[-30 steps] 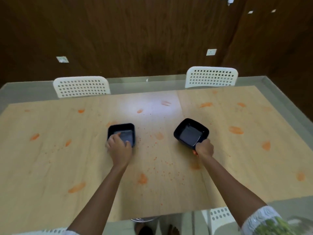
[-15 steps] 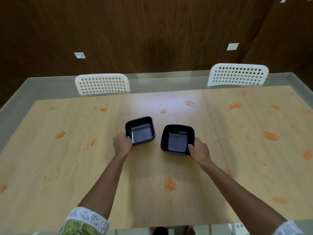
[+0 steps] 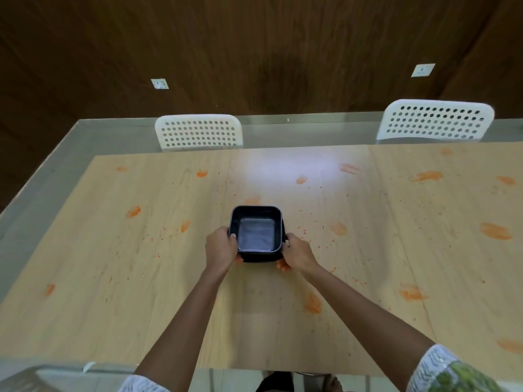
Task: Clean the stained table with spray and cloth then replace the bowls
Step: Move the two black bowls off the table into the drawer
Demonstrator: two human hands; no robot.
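Two black square bowls (image 3: 256, 232) are stacked one inside the other at the middle of the light wooden table (image 3: 113, 264). My left hand (image 3: 220, 248) grips the stack's left side and my right hand (image 3: 297, 254) grips its right side. The lower bowl shows only as a dark rim along the right and near edges. Orange stains (image 3: 495, 231) and small orange specks are scattered over the table top. No spray bottle or cloth is in view.
Two white perforated chairs stand at the far side, one at the left (image 3: 199, 132) and one at the right (image 3: 434, 120). A glass border (image 3: 42, 165) runs around the wooden top. A dark wood wall (image 3: 254, 52) rises behind.
The two bowls were apart, one in each hand. My hands brought them together, and now one sits inside the other with both hands on the stack.
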